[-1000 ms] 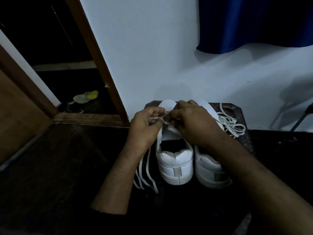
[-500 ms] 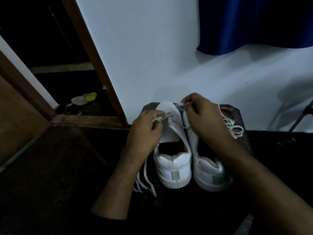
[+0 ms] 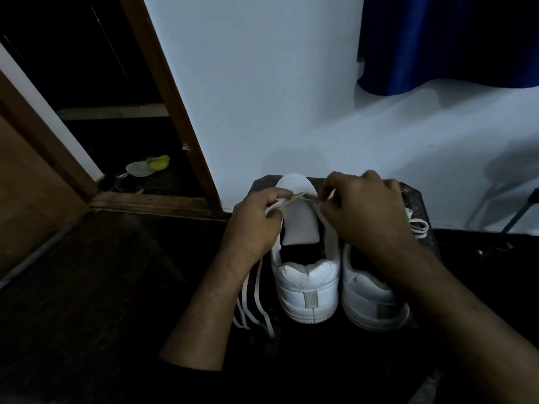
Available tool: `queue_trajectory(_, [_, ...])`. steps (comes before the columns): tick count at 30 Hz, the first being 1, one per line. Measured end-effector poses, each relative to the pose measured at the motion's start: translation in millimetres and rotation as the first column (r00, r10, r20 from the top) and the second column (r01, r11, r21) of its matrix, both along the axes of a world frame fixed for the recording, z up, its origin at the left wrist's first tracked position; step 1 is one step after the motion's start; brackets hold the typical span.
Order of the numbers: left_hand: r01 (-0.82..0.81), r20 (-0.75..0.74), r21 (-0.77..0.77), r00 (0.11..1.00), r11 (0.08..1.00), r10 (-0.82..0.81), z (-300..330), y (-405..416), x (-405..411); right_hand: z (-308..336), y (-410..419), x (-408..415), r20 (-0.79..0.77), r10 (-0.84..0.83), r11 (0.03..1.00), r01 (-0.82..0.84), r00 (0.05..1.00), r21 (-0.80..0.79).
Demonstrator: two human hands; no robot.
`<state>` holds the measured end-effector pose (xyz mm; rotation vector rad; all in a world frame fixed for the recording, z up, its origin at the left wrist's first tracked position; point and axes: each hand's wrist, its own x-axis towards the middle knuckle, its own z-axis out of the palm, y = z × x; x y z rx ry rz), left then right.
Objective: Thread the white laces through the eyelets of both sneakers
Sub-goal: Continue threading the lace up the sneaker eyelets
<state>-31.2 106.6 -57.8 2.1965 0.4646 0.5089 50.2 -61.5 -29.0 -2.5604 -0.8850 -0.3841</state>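
Two white sneakers stand side by side at lower centre, heels toward the camera, on a small dark counter (image 3: 414, 196) whose far edge sits against the pale wall (image 3: 277, 97). Open dark floor (image 3: 87, 287) spreads to the left of frame; a wooden door frame (image 3: 172, 112) rises at upper left.

Over the left sneaker (image 3: 306, 290), the left hand (image 3: 256, 225) has its grip curled round the white lace (image 3: 256, 295), whose loose lengths hang down past the wrist to the floor. The right hand (image 3: 364, 211) pinches the lace's other end beside the tongue, its forearm crossing above the right sneaker (image 3: 370, 301). A second lace (image 3: 417, 225) lies bunched at the counter's right edge. A blue curtain (image 3: 443, 39) hangs at upper right.
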Motion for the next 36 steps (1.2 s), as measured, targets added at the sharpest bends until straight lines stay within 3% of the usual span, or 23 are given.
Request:
queue_trajectory(2, [0.004, -0.001, 0.009, 1.000, 1.000, -0.004, -1.0, 0.7, 0.5, 0.0, -1.0, 1.5, -0.055, -0.017, 1.000, 0.016, 0.998, -0.021])
queue_trajectory(7, [0.010, -0.039, 0.138, 0.999, 0.990, -0.005, -1.2, -7.0, 3.7, -0.3, 3.4, 2.8, 0.050, 0.165, 0.981, -0.159, 0.985, -0.110])
queue_trajectory(9, [-0.016, -0.028, 0.176, 0.999, 0.984, 0.021, 0.7, -8.4, 2.9, -4.1, 4.4, 4.8, 0.001, 0.193, 0.971, -0.190, 0.981, -0.144])
queue_trajectory(17, [0.011, -0.177, 0.396, 0.982, 0.918, 0.064, 6.4, -16.1, 4.1, -9.9, 6.8, 6.4, -0.065, 0.223, 0.973, -0.226, 0.973, -0.045])
queue_trajectory(20, [0.051, -0.025, 0.333, 0.999, 0.942, -0.046, 1.9, -7.6, 9.7, -9.0, 7.0, 5.1, -0.081, 0.230, 0.972, -0.233, 0.970, -0.025])
queue_trajectory(23, [0.039, 0.168, 0.078, 0.984, 0.996, -0.051, 0.9, -5.9, 13.1, -7.6, 5.9, 4.2, -0.107, 0.236, 0.972, -0.235, 0.966, 0.017])
queue_trajectory(25, [0.085, 0.286, -0.115, 0.957, 0.990, -0.049, 5.0, -9.4, 14.2, -8.2, 5.7, 3.3, -0.100, 0.231, 0.973, -0.227, 0.968, 0.047])
queue_trajectory(27, [0.136, 0.328, -0.198, 0.942, 0.971, -0.065, 7.5, -10.7, 15.1, -10.0, 5.7, 3.3, -0.058, 0.224, 0.971, -0.217, 0.973, 0.099])
queue_trajectory(31, [0.203, 0.212, -0.048, 0.959, 0.978, -0.189, 0.0, -6.8, 17.4, -15.3, 6.1, 7.3, -0.099, 0.241, 0.950, -0.214, 0.965, 0.226])
queue_trajectory(36, [0.187, 0.185, 0.103, 0.961, 0.977, -0.204, -4.7, -5.9, 16.9, -13.8, 6.9, 11.4, -0.111, 0.384, 0.888, -0.334, 0.917, 0.316])
